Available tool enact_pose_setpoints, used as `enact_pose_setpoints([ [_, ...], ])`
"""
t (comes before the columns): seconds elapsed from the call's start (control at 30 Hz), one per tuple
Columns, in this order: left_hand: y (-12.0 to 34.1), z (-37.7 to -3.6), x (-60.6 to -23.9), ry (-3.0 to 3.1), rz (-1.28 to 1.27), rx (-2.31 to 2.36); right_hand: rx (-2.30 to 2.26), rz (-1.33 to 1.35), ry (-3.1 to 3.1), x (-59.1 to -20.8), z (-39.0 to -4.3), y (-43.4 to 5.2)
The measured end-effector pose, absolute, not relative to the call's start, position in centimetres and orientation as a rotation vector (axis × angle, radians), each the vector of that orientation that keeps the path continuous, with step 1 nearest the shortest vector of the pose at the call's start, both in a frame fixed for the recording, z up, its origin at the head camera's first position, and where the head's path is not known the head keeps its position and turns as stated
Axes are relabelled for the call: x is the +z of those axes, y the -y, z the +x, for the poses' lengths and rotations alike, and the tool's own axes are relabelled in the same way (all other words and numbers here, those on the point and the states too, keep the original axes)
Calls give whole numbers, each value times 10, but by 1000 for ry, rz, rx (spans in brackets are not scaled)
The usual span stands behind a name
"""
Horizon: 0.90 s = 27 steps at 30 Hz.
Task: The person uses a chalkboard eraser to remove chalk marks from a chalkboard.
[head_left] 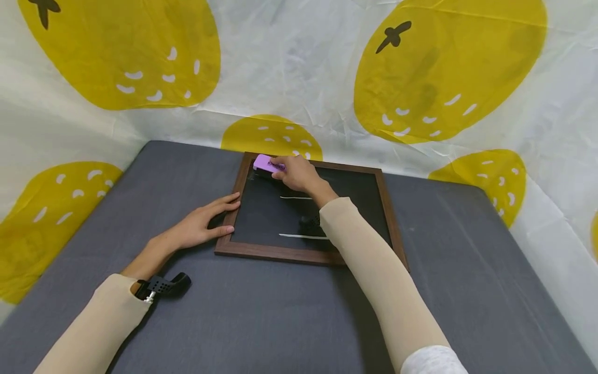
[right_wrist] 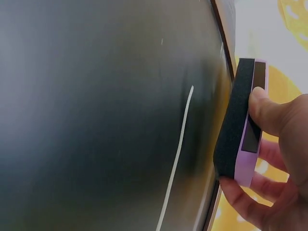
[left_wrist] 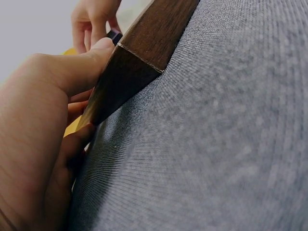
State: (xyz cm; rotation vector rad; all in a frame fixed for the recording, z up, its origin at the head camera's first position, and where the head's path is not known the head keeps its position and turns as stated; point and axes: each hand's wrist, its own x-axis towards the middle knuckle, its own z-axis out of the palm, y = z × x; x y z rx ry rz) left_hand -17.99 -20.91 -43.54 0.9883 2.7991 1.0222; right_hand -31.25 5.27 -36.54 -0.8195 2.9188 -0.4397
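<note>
A small blackboard (head_left: 261, 213) with a brown wooden frame (head_left: 280, 252) lies on the grey cloth. Two white lines, an upper one (head_left: 294, 198) and a lower one (head_left: 299, 236), run across it, their right parts hidden by the right arm. My right hand (head_left: 299, 174) grips a purple blackboard eraser (head_left: 263, 163) near the board's top left corner; the right wrist view shows its black felt (right_wrist: 236, 115) tilted towards the board. With fingers spread, my left hand (head_left: 201, 223) rests against the frame's left side, its thumb on the wood (left_wrist: 139, 38).
Grey cloth (head_left: 261, 317) covers the table around the board. Close behind the board hangs a white curtain (head_left: 289, 62) printed with yellow fruit. Black wrist cameras sit on both arms, the left one (head_left: 163, 285) just above the cloth.
</note>
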Motion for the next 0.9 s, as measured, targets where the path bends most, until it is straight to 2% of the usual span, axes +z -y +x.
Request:
enact_pose_setpoints([
  [0.1,213,-179,-437,-2812,1006,1016,-472,-829,-2907,-367,-314,-56],
  [0.4,214,-174,-435,-2812,978,1027,-446,-1129,-2815,-378,-309,-44],
  [0.9,205,-181,-435,-2791,948,988,-374,-977,-2848,-373,-318,-62],
])
